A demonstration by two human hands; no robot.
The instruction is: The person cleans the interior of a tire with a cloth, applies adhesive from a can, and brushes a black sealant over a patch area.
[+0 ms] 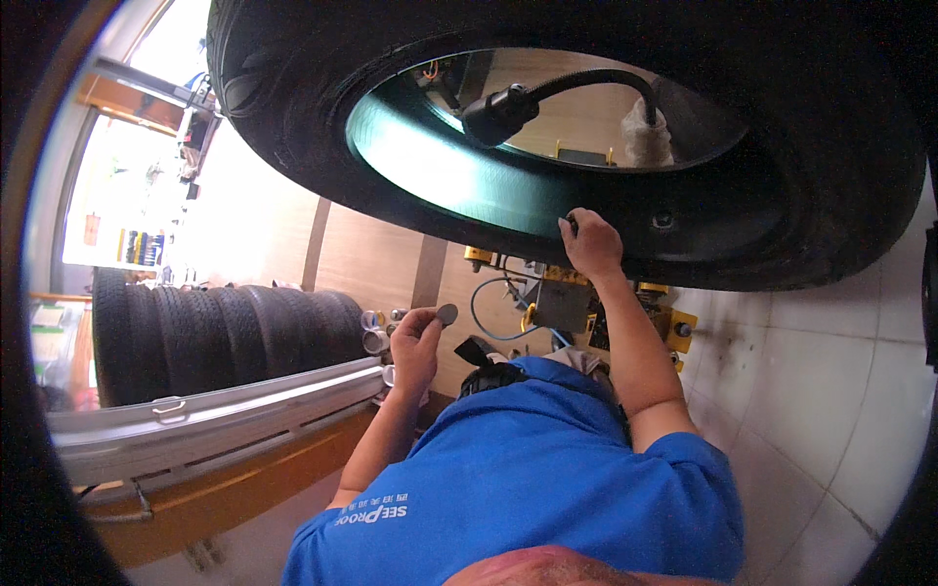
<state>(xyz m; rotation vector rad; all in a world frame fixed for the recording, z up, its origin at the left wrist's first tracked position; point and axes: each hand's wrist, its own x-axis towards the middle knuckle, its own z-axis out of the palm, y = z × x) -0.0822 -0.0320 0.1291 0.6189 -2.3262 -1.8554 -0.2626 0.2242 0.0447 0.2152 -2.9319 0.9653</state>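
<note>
A large black tire [322, 186] stands tilted in front of me, its inner wall lit bright at the left. Between the thumb and fingers of my left hand [418, 342] is a small grey round disc [447, 313], held apart from the tire. My right hand [594, 246] is raised at the tire's near lower edge, its fingers closed by the lit inner surface. Something small and dark shows at those fingertips; I cannot make out what it is. A black lamp [495, 115] on a bent gooseneck shines into the tire.
Several tires [225, 337] stand in a row at the left, behind a pale metal rail [244, 400]. Yellow and dark machine parts [567, 303] and a blue hose [479, 317] lie below the big tire. White tiles [801, 391] cover the surface at the right.
</note>
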